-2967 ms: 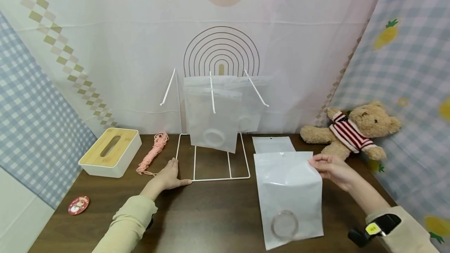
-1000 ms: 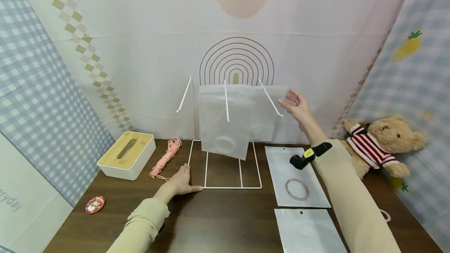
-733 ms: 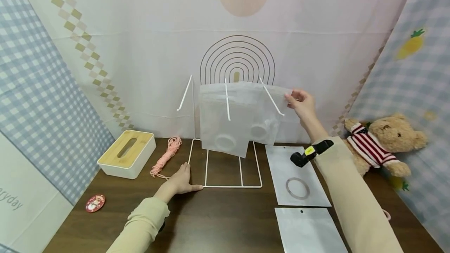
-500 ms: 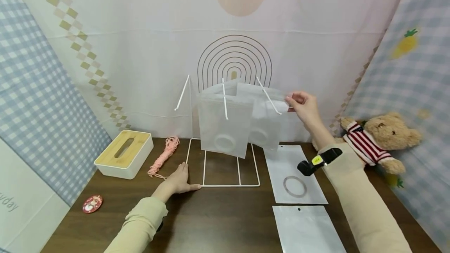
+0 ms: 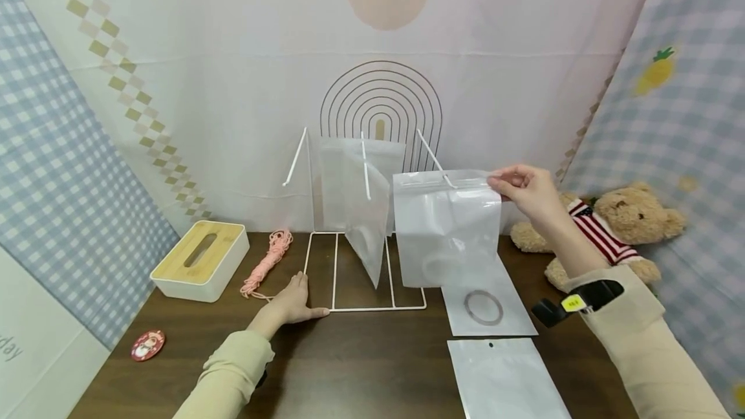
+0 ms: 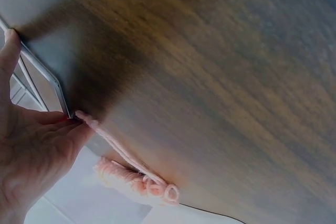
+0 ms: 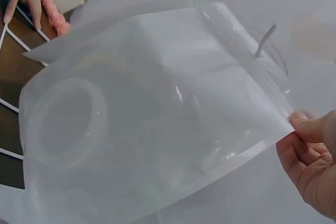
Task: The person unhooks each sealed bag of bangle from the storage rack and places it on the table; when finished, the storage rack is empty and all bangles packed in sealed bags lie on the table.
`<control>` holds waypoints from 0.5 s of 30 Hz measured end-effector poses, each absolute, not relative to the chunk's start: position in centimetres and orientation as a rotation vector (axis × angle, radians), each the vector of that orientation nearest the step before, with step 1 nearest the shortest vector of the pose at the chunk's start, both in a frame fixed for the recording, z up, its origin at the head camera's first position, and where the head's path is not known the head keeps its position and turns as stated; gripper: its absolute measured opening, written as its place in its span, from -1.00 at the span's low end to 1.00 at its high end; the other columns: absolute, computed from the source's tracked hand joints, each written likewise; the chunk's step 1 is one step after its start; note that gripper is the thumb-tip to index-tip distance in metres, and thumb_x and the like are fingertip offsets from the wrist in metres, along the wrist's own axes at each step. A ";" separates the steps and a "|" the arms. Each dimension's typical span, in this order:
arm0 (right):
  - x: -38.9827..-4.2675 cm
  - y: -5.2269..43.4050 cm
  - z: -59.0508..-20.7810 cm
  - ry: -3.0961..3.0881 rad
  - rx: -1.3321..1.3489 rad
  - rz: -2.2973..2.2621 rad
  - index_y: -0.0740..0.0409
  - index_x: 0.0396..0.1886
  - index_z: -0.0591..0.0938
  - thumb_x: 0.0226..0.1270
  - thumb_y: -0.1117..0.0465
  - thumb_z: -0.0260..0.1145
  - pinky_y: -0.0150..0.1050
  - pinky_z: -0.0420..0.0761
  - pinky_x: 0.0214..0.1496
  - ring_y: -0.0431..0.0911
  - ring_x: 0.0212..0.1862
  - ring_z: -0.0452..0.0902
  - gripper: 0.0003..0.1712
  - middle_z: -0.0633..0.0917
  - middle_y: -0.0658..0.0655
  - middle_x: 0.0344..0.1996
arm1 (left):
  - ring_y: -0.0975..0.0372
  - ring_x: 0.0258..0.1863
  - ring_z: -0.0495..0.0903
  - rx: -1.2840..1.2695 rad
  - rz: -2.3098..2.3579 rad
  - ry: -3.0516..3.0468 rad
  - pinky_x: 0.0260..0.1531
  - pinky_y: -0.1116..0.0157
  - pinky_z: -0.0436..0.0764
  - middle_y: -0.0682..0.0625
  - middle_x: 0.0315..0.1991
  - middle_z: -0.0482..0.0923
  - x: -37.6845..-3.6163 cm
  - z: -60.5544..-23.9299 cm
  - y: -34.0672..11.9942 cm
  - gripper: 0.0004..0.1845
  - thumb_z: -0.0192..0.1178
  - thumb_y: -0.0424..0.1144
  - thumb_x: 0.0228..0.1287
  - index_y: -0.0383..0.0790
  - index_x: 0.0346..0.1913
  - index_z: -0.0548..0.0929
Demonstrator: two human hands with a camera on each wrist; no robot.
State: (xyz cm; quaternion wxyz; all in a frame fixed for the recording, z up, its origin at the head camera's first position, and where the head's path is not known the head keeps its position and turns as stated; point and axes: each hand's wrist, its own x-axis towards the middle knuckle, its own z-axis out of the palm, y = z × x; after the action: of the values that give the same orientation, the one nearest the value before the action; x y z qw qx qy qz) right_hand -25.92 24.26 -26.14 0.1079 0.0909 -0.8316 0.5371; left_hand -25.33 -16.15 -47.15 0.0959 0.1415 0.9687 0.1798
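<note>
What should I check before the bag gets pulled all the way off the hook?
1. Right hand pinches the bag by its top corner: ok.
2. Bag's hole is free of the hook tip: cannot tell; the bag's top edge sits right at the tip.
3. Left hand rests on the rack base to steady it: ok.
4. Ring stays inside the held bag, low down: ok.
5. Other bag hangs on the middle hook: ok, though it is turned sideways.
6. Bare spot on the table to lay the bag down: ok.
</note>
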 end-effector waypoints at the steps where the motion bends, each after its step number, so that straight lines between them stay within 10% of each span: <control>1: -25.6 24.3 -26.1 -2.461 0.261 1.584 0.03 -0.25 0.61 0.22 0.12 0.25 -0.50 0.60 -0.31 -0.38 -0.39 0.59 -0.86 0.67 -0.33 -0.49 | -0.29 0.31 0.06 0.424 0.529 2.871 0.30 -0.03 0.17 -0.60 0.26 0.03 -25.3 -47.2 -16.2 0.06 0.30 0.10 -0.02 -0.75 0.22 0.09; 15: -22.4 25.2 -25.8 -2.321 0.366 2.056 0.01 -0.33 0.65 0.21 0.28 0.25 -0.47 0.62 -0.32 -0.30 -0.39 0.63 -0.90 0.73 -0.13 -0.45 | -0.29 0.32 0.05 0.413 0.526 2.845 0.30 -0.04 0.17 -0.60 0.28 0.00 -25.1 -47.2 -16.3 0.07 0.27 0.12 0.02 -0.74 0.24 0.06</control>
State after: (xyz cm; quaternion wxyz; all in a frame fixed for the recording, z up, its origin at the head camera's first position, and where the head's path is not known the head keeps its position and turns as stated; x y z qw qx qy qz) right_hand -22.38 25.24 -25.75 0.0096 0.1174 -0.7434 0.6584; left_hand -25.05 -16.27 -47.24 0.1092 0.1404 0.9677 0.1788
